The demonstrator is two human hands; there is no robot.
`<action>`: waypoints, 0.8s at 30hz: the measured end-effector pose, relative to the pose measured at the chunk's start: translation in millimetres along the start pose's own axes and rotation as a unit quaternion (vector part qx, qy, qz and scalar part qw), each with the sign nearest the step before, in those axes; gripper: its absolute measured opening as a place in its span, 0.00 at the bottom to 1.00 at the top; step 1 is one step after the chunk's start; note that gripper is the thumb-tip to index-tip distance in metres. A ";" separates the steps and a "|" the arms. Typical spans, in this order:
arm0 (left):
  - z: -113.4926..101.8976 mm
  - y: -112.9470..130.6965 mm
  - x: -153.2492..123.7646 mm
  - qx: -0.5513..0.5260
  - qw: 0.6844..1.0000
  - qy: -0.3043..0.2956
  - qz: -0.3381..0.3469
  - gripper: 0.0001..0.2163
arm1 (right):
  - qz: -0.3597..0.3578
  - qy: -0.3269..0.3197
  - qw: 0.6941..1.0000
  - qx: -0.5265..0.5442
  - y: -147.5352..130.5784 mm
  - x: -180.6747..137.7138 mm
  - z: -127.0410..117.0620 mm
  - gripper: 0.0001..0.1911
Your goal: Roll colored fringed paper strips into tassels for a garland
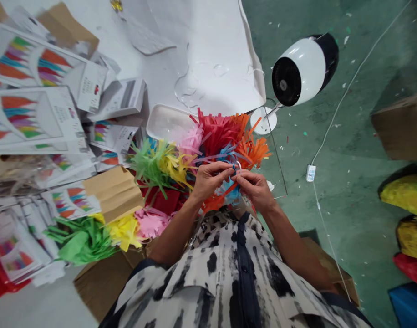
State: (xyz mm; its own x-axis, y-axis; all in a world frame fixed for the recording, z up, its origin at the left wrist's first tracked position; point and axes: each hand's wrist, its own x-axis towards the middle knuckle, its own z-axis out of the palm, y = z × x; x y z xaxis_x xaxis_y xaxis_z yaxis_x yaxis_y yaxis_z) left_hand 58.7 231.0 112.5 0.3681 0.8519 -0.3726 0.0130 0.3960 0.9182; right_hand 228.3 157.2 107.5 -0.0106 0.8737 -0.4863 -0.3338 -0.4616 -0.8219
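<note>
My left hand (209, 181) is closed in a pinch in front of my body, its fingertips on a thin blue strip (234, 168) of a tissue-paper tassel. Close by on the right, my right hand (258, 190) pinches at the same spot, where a small white loop of string (239, 166) stands up between the fingers. Blue tassel fringe (231, 193) and orange fringe (213, 202) hang below the hands. Just beyond them lie red (215, 130), orange (252, 148), pink (191, 141), yellow (177, 166) and green (149, 161) tassels. Fingers partly hide what they grip.
A white tray (157, 120) sits on the white table (215, 27). Printed boxes (34, 118) are piled left, beside a brown cardboard piece (114, 193) and green tassels (83, 241). On the right, a white and black fan (306, 70) and a cable (345, 86) stretch over the green floor.
</note>
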 end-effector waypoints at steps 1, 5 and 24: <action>-0.1 -0.4 -0.7 -0.005 1.000 0.000 -0.007 0.14 | 0.005 -0.002 1.000 0.002 1.5 -0.1 -0.5 0.11; -1.7 -4.6 -2.5 -0.010 0.999 0.036 -0.006 0.13 | 0.009 -0.027 0.998 -0.064 1.3 0.8 -3.0 0.13; 5.7 -7.8 -3.5 -0.071 0.993 0.060 -0.068 0.15 | -0.056 0.006 0.995 -0.084 -1.5 4.2 -5.7 0.09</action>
State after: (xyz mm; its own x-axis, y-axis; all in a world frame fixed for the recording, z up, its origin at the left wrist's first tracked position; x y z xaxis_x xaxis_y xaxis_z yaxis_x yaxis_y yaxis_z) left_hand 62.6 223.0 107.4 0.2581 0.8184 -0.5134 -0.0799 0.5476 0.8329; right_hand 234.2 160.7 105.0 0.0286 0.9198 -0.3914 -0.1701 -0.3814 -0.9086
